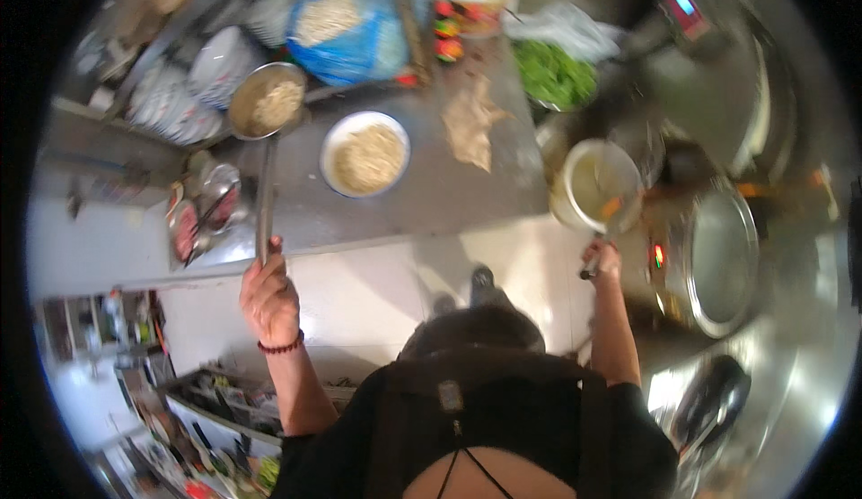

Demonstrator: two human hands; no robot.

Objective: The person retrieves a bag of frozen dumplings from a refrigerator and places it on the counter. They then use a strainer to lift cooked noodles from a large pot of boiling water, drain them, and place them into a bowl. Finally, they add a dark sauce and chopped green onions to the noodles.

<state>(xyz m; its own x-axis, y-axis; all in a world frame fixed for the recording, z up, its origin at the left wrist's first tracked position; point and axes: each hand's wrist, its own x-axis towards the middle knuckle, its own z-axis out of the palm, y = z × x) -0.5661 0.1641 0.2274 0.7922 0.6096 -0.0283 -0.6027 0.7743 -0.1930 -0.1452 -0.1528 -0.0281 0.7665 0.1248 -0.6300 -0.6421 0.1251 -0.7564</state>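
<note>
My left hand grips the long handle of a metal scoop, whose round bowl holds pale noodles. The scoop is over the counter, to the left of a white bowl filled with noodles. On the other side, my right hand is closed around a dark handle at the near rim of a whitish bucket. Pale yellowish liquid and something orange show inside the bucket. What the handle ends in cannot be made out.
Stacked bowls and a blue bag of noodles line the counter's back. Metal bowls of reddish food sit left. A torn brown sheet lies on the steel counter. Leafy greens and a large round pot are right.
</note>
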